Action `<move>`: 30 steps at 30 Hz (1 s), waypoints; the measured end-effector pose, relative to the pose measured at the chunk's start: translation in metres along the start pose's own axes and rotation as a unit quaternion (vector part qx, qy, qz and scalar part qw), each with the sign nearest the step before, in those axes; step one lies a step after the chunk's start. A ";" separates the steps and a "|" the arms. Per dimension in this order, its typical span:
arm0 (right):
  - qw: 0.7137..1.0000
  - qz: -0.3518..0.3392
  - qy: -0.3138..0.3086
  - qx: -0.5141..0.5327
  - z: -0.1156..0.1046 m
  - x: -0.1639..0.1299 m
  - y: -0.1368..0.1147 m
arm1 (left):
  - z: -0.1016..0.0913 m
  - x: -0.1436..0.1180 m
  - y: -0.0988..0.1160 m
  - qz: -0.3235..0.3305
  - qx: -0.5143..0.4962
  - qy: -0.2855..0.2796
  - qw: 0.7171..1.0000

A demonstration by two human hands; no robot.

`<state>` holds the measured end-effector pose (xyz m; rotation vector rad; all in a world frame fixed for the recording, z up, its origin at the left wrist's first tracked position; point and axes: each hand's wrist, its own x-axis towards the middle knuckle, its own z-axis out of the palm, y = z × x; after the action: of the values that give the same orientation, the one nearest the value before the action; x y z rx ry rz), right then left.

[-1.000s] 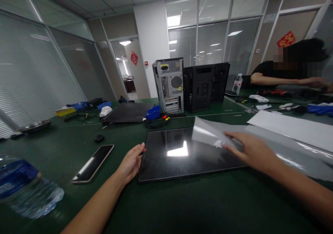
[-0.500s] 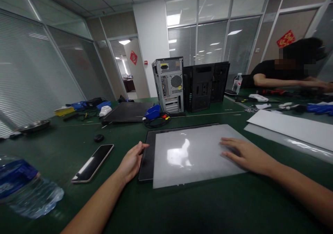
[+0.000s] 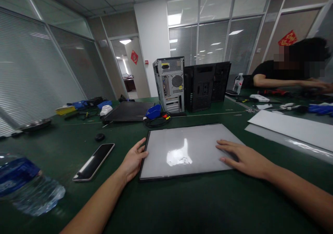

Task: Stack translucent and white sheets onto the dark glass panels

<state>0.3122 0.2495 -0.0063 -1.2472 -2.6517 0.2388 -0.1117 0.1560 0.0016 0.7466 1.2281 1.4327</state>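
Grey sheet [image 3: 187, 147] lies long-axis sideways between the hands: right hand [image 3: 244, 157] fingers spread flat on it, left hand [image 3: 134, 159] fingers loosely open against its near-left edge.

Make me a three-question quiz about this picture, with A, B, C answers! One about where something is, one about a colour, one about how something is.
1. Where is the phone?
A. left of the panel
B. on the panel
C. beside the computer towers

2. What colour is the table?
A. red
B. green
C. white

3. How is the right hand?
A. in a fist
B. raised in the air
C. flat on the sheet

Answers: 1 A, the phone lies on the table beyond the left hand. 2 B, its cover is dark green. 3 C, its fingers lie spread on the grey sheet covering the panel.
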 end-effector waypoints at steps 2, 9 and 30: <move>1.000 -0.008 -0.007 0.006 0.002 0.000 -0.002 | -0.001 0.001 -0.001 0.002 0.009 0.005 1.000; 0.999 -0.031 -0.027 0.002 0.005 0.001 0.003 | -0.002 0.002 -0.002 -0.006 0.011 0.012 1.000; 0.944 0.198 0.185 -0.186 0.005 0.006 0.035 | -0.002 0.003 -0.002 0.008 -0.025 -0.011 1.000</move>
<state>0.3328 0.2760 -0.0187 -1.7354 -2.1644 -0.4248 -0.1138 0.1582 -0.0019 0.7384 1.1675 1.4601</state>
